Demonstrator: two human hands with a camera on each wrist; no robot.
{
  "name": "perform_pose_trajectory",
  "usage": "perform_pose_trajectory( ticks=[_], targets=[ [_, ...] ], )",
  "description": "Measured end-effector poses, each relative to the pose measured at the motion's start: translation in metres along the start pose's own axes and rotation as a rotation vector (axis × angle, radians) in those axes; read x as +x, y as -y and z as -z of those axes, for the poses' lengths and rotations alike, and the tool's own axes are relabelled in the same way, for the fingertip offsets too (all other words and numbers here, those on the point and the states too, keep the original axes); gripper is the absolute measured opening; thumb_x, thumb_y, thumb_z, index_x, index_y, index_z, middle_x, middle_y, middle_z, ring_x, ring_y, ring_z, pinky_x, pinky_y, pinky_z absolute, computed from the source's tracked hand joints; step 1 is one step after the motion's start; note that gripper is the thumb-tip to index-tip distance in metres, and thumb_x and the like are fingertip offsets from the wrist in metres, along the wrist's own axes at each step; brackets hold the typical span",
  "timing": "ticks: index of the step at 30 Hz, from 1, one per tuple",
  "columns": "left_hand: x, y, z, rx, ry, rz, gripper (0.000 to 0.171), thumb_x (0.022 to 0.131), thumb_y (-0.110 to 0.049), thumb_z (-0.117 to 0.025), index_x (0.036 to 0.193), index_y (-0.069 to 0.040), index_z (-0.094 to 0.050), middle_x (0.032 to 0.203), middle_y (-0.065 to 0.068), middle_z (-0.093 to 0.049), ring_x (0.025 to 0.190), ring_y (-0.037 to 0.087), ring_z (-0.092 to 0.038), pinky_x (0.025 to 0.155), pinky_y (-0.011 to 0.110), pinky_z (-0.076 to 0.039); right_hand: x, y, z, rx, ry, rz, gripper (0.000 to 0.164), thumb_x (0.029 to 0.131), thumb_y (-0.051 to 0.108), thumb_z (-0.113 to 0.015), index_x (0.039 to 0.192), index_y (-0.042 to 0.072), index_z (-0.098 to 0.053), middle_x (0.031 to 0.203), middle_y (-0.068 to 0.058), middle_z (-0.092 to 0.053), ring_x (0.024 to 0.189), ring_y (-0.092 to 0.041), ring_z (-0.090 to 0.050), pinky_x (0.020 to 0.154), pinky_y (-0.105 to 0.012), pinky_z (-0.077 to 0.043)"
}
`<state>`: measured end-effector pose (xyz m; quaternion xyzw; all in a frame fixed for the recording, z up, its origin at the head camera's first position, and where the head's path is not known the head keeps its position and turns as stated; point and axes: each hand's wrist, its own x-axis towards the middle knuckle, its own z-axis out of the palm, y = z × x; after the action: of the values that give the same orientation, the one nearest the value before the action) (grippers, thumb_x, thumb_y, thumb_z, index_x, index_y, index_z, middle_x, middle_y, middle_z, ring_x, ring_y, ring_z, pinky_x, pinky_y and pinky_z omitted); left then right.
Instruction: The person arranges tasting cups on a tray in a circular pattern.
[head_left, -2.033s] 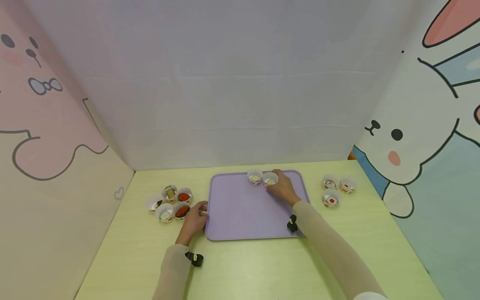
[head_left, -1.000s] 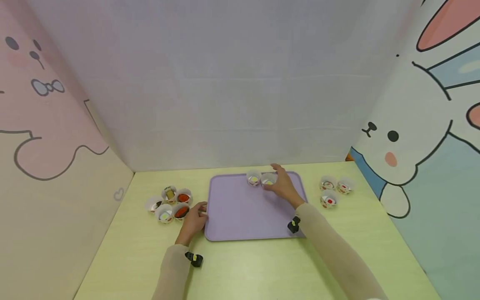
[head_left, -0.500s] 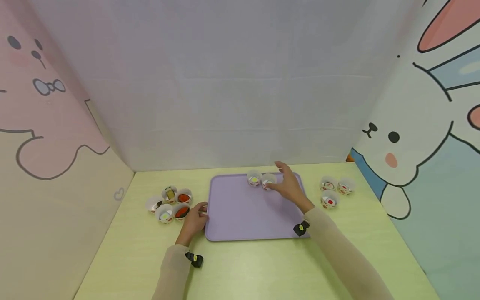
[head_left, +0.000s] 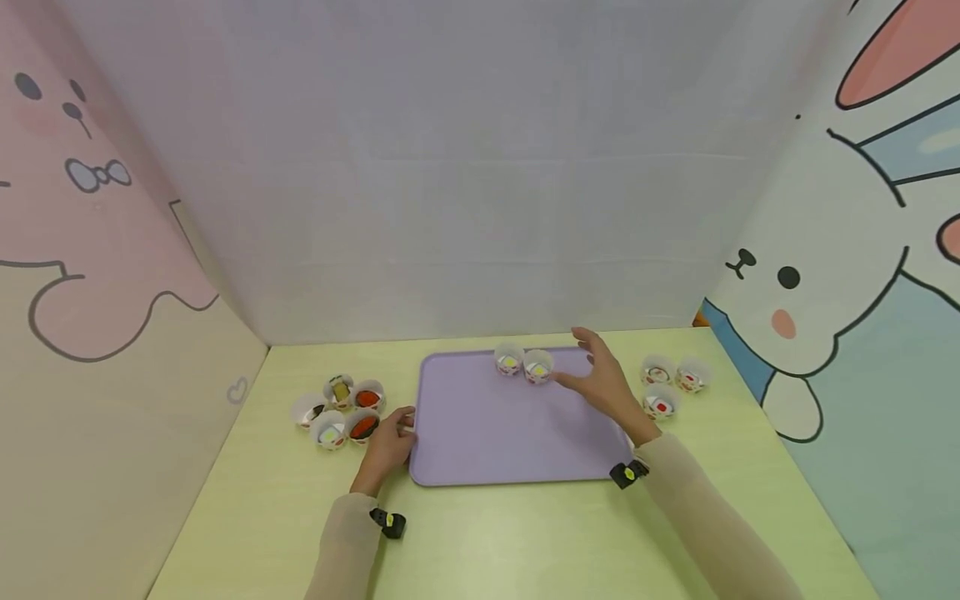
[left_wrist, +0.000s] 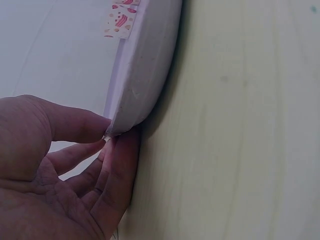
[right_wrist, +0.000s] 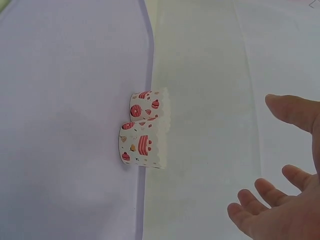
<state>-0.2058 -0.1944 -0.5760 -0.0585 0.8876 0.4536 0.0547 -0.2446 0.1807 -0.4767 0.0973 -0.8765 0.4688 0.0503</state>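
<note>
A lavender tray [head_left: 487, 433] lies on the table. At its left edge my left hand [head_left: 390, 446] pinches the rim; in the left wrist view the thumb meets the top of the tray rim [left_wrist: 145, 65] and the fingers curl beneath. Two paper baking cups, a left one [head_left: 509, 361] and a right one [head_left: 537, 367], stand side by side near the tray's far edge, each with something white and yellow inside. Just right of them my right hand [head_left: 607, 387] hovers over the tray, fingers spread and holding nothing. The right wrist view shows the nearer cup [right_wrist: 142, 145] printed with pink cakes.
Left of the tray stands a cluster of several paper cups, one with an orange-red piece [head_left: 363, 427] and one with a yellowish piece [head_left: 340, 390]. On the right are three more cups, the nearest holding a red-and-white item [head_left: 660, 406]. A pale wall [head_left: 450, 208] rises behind the table.
My right hand has let go of the right-hand cup on the tray and drawn back to the right, fingers spreading. The left hand stays at the tray's edge.
</note>
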Motion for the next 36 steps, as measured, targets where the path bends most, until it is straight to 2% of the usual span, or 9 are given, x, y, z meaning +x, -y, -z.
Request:
perform_pose_trajectory(
  ticks=[15,23,30,36],
  targets=[
    [0.001,0.002,0.000,-0.005,0.004,0.004,0.050,0.085,-0.002,-0.059,0.135,-0.005,-0.056,0.117,0.015,-0.064,0.096,0.025,-0.065,0.071,0.032,-0.054,-0.026,-0.012,0.039,0.053,-0.057,0.001,0.085,0.084,0.021,-0.077,0.151,0.004,-0.027,0.155,-0.022,-0.033,0.144,-0.042,-0.030,0.116,-0.057,-0.027],
    [0.001,0.002,0.000,-0.002,0.005,0.009,0.050,0.086,-0.002,-0.058,0.135,-0.006,-0.056,0.117,0.014,-0.064,0.097,0.024,-0.065,0.072,0.032,-0.054,-0.040,-0.021,0.058,0.071,-0.096,-0.044,0.087,0.085,0.021,-0.077,0.153,0.004,-0.024,0.155,-0.023,-0.032,0.144,-0.043,-0.030,0.115,-0.057,-0.026],
    [0.001,0.002,0.000,0.006,0.005,-0.003,0.049,0.086,-0.001,-0.059,0.135,-0.005,-0.056,0.117,0.014,-0.064,0.096,0.023,-0.065,0.072,0.033,-0.054,-0.055,-0.026,0.073,0.087,-0.119,-0.120,0.089,0.087,0.027,-0.075,0.155,0.009,-0.020,0.158,-0.019,-0.028,0.144,-0.042,-0.029,0.114,-0.059,-0.028],
    [0.000,0.001,0.001,0.001,0.008,0.005,0.049,0.086,-0.002,-0.058,0.135,-0.005,-0.055,0.117,0.015,-0.064,0.096,0.024,-0.064,0.070,0.031,-0.053,-0.066,-0.035,0.081,0.080,-0.155,-0.143,0.090,0.087,0.027,-0.074,0.156,0.012,-0.018,0.159,-0.018,-0.028,0.144,-0.042,-0.029,0.112,-0.061,-0.028]
  ],
)
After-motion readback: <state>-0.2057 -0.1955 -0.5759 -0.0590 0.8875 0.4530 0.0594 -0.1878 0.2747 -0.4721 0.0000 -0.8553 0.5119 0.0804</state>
